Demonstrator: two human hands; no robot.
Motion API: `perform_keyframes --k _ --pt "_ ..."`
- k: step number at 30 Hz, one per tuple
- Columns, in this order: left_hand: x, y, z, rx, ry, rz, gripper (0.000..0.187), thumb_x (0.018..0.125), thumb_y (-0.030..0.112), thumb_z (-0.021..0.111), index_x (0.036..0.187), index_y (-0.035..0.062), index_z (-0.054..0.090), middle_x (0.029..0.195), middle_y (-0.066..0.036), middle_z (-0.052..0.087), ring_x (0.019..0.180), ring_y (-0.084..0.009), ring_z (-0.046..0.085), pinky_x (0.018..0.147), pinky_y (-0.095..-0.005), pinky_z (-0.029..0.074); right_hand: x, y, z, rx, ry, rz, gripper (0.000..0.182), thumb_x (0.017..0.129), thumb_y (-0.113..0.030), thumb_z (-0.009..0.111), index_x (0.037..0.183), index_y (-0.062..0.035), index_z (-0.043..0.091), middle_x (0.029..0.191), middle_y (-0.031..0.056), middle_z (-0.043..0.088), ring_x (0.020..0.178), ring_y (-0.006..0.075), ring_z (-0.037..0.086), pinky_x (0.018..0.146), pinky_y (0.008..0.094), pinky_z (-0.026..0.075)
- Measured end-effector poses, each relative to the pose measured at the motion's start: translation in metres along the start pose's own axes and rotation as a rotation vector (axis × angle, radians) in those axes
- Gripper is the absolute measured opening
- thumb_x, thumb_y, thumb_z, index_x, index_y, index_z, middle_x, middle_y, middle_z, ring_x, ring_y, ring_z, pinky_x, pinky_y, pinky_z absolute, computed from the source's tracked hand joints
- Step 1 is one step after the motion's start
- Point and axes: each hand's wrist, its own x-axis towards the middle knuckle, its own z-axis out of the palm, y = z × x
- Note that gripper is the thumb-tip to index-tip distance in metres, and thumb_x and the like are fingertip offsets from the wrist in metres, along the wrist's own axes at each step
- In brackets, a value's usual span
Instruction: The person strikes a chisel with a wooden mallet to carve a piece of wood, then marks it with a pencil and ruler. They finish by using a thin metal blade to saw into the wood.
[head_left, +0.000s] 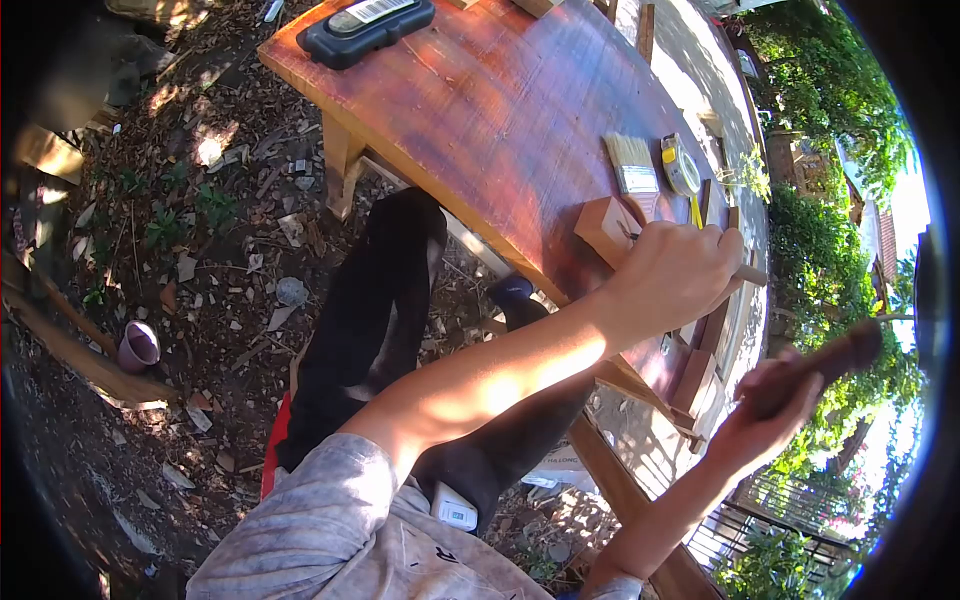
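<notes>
My left hand (685,268) is closed around a slim tool that looks like a chisel, its wooden handle (752,274) sticking out past the fingers. The thin dark tip of the chisel meets or lies just over a reddish-brown wood block (604,226) on the table. Off the table's right side, my right hand (765,415) is wrapped around a dark brown, thick, elongated thing (825,368). Motion blurs that thing, and I cannot make out its kind. Close to the block lie a paintbrush (632,165) and a yellow tape measure (681,168).
The reddish wooden table (480,130) slants across the view. A dark case (365,28) sits at its far left corner. Wood pieces (694,382) line its right edge. A white object (455,508) rests at my lap. A purple cup (138,347) stands on the littered ground.
</notes>
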Motion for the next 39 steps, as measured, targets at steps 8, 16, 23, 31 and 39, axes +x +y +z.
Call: perform_keyframes --k 8,16,23,31,39 --pt "-0.003 -0.001 0.004 0.036 0.017 0.017 0.031 0.089 0.033 0.076 0.093 0.0078 0.057 0.079 -0.005 0.066 0.073 -0.0237 0.072 0.059 -0.0375 0.055 0.013 -0.016 -0.009 0.291 0.009 -0.007 0.041 0.113 -0.04 0.048 0.131 -0.0032 0.053 0.1 0.0069 0.061 0.062 0.009 0.049 0.054 0.0231 0.039" --pt "-0.005 -0.006 0.006 0.107 -0.034 0.047 0.031 0.088 0.033 0.077 0.093 0.0094 0.058 0.079 -0.004 0.066 0.075 -0.0214 0.073 0.06 -0.036 0.056 -0.022 0.009 -0.017 0.065 -0.025 0.126 0.057 0.105 -0.046 0.057 0.142 -0.0045 0.048 0.096 0.006 0.061 0.062 0.0058 0.05 0.052 0.0205 0.042" --pt "-0.002 -0.008 0.005 0.161 -0.07 0.059 0.028 0.088 0.031 0.075 0.09 0.0099 0.058 0.076 -0.005 0.067 0.071 -0.0223 0.073 0.059 -0.0363 0.055 -0.054 0.007 0.017 -0.147 -0.13 0.33 0.051 0.107 -0.041 0.057 0.142 -0.0051 0.051 0.093 0.0067 0.064 0.065 0.0091 0.054 0.052 0.019 0.037" --pt "-0.004 -0.008 0.011 0.261 -0.021 0.051 0.014 0.091 0.021 0.067 0.089 0.0096 0.058 0.075 -0.006 0.067 0.068 -0.0222 0.072 0.059 -0.0351 0.056 -0.048 0.057 -0.001 -0.101 0.003 0.031 0.043 0.109 -0.041 0.055 0.136 -0.0074 0.055 0.108 0.0078 0.064 0.077 0.0081 0.059 0.054 0.0208 0.044" --pt "-0.005 -0.008 0.008 0.249 -0.071 0.074 0.014 0.091 0.021 0.068 0.09 0.0088 0.06 0.075 -0.007 0.067 0.068 -0.0228 0.072 0.059 -0.0362 0.056 -0.052 0.043 0.003 0.409 -0.313 0.376 0.039 0.11 -0.039 0.053 0.133 -0.0064 0.05 0.093 0.0059 0.058 0.064 0.0084 0.052 0.049 0.0222 0.042"
